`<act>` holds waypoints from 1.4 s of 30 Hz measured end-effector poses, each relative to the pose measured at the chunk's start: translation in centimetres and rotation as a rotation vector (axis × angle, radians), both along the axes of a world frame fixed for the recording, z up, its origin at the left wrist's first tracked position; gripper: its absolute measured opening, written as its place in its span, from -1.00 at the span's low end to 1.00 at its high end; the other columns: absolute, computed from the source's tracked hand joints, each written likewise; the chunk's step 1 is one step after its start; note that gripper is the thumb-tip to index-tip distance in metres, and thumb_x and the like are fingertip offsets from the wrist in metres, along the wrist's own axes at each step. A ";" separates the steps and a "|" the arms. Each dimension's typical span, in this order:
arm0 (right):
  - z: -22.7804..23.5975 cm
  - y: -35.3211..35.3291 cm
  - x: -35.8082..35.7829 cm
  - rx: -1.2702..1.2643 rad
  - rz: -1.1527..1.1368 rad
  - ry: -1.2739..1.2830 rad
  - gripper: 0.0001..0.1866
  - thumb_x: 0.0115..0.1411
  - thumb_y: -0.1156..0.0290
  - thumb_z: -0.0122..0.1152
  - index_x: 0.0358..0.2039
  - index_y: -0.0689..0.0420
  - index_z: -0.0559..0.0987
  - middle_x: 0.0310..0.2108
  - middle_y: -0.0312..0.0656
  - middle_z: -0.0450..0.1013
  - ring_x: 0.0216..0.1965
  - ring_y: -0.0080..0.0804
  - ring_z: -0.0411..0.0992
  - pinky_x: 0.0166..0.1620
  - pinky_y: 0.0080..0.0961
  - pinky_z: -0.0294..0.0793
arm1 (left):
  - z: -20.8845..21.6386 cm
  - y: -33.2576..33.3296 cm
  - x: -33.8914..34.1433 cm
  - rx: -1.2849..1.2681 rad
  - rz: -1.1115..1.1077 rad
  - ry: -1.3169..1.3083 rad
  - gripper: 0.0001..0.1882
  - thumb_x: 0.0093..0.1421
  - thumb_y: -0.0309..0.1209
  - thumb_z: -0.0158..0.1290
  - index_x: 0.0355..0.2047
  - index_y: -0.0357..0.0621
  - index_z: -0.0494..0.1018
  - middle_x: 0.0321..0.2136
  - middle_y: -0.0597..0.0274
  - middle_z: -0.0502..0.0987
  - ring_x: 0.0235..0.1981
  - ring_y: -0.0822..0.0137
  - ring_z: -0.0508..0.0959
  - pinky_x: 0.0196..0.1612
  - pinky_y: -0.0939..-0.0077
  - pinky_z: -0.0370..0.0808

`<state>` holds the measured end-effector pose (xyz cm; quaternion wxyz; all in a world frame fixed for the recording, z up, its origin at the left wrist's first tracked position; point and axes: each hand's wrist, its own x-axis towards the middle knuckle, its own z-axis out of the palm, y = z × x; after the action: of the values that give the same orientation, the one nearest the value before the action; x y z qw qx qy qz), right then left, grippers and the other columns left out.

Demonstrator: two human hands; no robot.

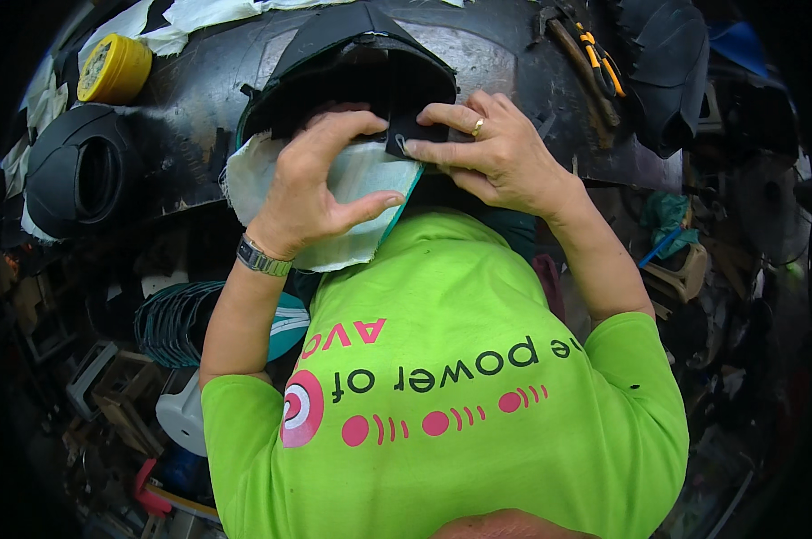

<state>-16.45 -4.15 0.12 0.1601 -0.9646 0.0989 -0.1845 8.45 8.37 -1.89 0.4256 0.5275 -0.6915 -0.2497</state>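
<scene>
A person in a lime-green shirt (496,377) is working at the near edge of a dark counter (186,99), and both hands are meeting at a black curved piece (329,43), which is lying at the middle of this edge with its hollow side facing near. A pale cloth flap (361,166) with a green border is extending from it toward the body. The left hand (311,175), wearing a wristwatch (262,259), is reaching into the hollow; in this grip the thumb and the forefinger are standing well apart, but the other fingers are hiding, so I cannot tell if they are clamping something. The right hand (509,153), wearing a gold ring (478,128), is placing two fingertips just beside a small grey loop (401,142); whether that grip is closing on the dark material, I cannot tell. On the far left a yellow tub (115,69) is standing, and a black piece with a round opening (78,171) is sitting nearer. On the far right, a hammer (575,54) and orange-handled pliers (603,65) are lying side by side
</scene>
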 end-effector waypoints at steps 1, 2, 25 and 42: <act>0.3 0.0 -0.3 0.016 0.044 0.014 -0.53 -0.03 0.49 0.42 -0.04 -0.17 0.73 0.06 -0.31 0.51 -0.20 -0.23 0.39 -0.15 -0.36 0.44 | -0.1 0.0 -0.1 -0.027 -0.007 -0.126 -0.36 -0.02 -0.04 0.44 0.05 0.00 0.60 0.01 0.07 0.50 0.06 0.03 0.52 0.12 0.20 0.47; 0.6 -0.2 -0.5 0.115 0.110 -0.039 -0.57 -0.02 0.47 0.46 -0.06 -0.07 0.72 0.09 -0.25 0.51 -0.20 -0.23 0.41 -0.13 -0.37 0.44 | -0.3 0.0 -0.2 -0.053 -0.012 -0.258 -0.34 -0.01 -0.02 0.43 0.08 0.02 0.60 0.00 0.08 0.48 0.06 0.04 0.50 0.12 0.19 0.46; -0.2 2.2 3.6 0.192 -0.134 -0.109 0.09 -0.08 0.32 0.57 0.43 0.13 0.18 0.06 -0.01 0.50 0.03 0.02 0.46 0.13 -0.18 0.40 | 2.8 -1.4 0.3 -0.157 0.007 -0.557 -0.66 0.07 -0.56 0.23 -0.10 -0.24 0.58 -0.05 0.11 0.56 0.07 0.15 0.55 0.10 0.26 0.39; -1.9 2.2 2.9 0.840 -0.441 -0.482 -0.42 0.20 0.64 0.32 0.26 0.22 0.44 0.13 -0.18 0.47 0.00 -0.53 0.49 0.12 -0.59 0.43 | 1.1 -1.8 -1.9 -0.292 0.137 -0.633 -0.80 0.07 -0.40 0.30 -0.27 -0.14 0.66 -0.25 0.26 0.61 -0.11 0.28 0.61 -0.05 0.33 0.42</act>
<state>-13.58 -1.92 -1.74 0.5082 -0.7042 0.3249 -0.3745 6.53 6.58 -0.74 0.2767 0.5576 -0.7805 0.0568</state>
